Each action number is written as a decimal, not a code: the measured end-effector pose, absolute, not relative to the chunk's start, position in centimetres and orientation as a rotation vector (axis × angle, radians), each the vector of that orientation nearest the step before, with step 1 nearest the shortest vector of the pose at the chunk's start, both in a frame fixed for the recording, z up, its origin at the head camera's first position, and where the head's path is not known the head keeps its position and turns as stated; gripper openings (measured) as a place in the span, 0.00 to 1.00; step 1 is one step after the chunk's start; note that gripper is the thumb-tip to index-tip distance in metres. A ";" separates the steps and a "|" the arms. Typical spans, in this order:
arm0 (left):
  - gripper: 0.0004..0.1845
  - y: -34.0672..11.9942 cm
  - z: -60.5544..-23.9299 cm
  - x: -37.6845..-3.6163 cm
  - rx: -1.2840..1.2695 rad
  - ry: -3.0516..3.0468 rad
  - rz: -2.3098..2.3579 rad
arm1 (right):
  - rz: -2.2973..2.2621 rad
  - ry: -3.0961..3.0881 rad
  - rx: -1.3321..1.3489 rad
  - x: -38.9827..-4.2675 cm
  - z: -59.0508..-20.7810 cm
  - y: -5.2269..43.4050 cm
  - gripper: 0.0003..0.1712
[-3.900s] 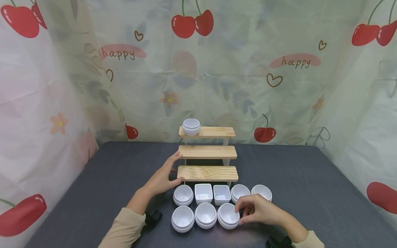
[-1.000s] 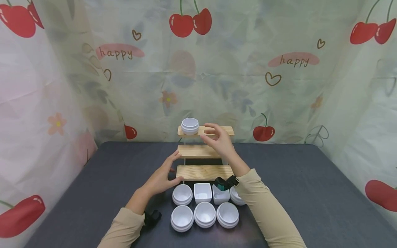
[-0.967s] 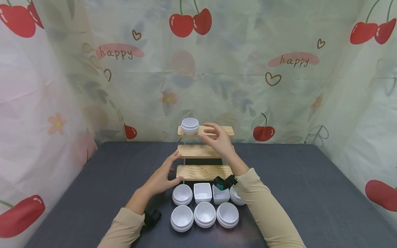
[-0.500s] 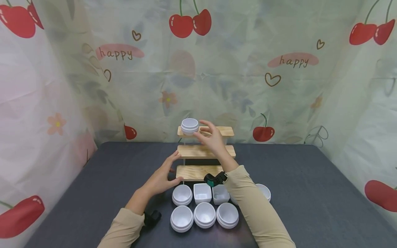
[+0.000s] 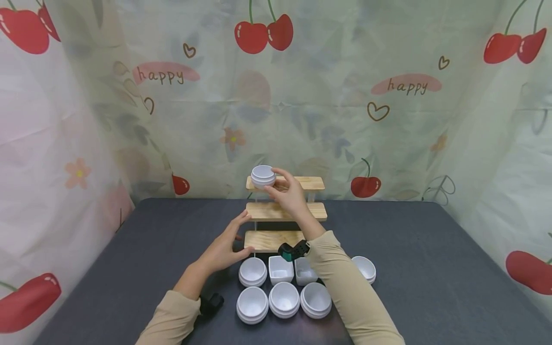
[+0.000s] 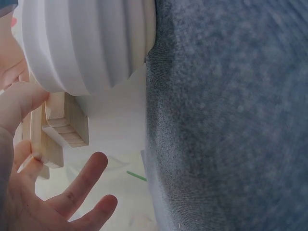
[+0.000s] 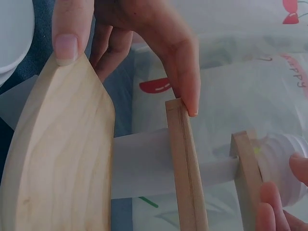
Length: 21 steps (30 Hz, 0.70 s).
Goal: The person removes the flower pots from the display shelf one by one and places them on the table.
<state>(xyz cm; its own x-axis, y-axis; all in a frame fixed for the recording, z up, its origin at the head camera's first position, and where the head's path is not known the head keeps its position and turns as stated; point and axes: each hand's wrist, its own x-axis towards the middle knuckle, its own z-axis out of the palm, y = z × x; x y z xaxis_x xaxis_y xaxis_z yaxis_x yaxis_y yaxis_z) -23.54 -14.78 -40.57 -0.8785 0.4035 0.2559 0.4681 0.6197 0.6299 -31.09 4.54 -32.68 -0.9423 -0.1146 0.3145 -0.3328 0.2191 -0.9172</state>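
A small white ridged bowl [image 5: 261, 179] stands upright at the left end of the top board [image 5: 312, 183] of a three-tier wooden shelf stand. My right hand [image 5: 293, 196] has come at it from the right, gripping its side between thumb and index finger. In the right wrist view the same bowl [image 7: 276, 156] shows between the fingertips. My left hand [image 5: 223, 247] spans the stand's left ends. Its thumb presses the corner of the bottom board [image 7: 67, 144], and its index fingertip touches the end of the middle board [image 7: 185, 163]. The other left fingers spread loosely.
Two rows of white dishes stand in front of the stand, including round bowls [image 5: 252, 304] and square dishes [image 5: 281, 268]. My right forearm [image 5: 345, 282] crosses over them, hiding part of the back row. A dark cloth [image 5: 422, 268] covers the table; a printed curtain hangs behind.
My right hand has gone from the front-row bowls up to the top board, then leftward until its fingers closed at the bowl. The left hand and the bowl have stayed in place.
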 end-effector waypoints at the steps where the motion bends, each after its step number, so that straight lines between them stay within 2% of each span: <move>1: 0.43 -14.8 -40.6 -23.5 -0.737 -2.750 -1.109 | 1.805 -2.308 0.423 -31.1 -32.7 4.5 0.29; 21: 0.42 -14.8 -40.8 -23.7 -0.766 -2.701 -1.104 | 1.870 -2.194 0.386 -30.7 -32.5 4.9 0.26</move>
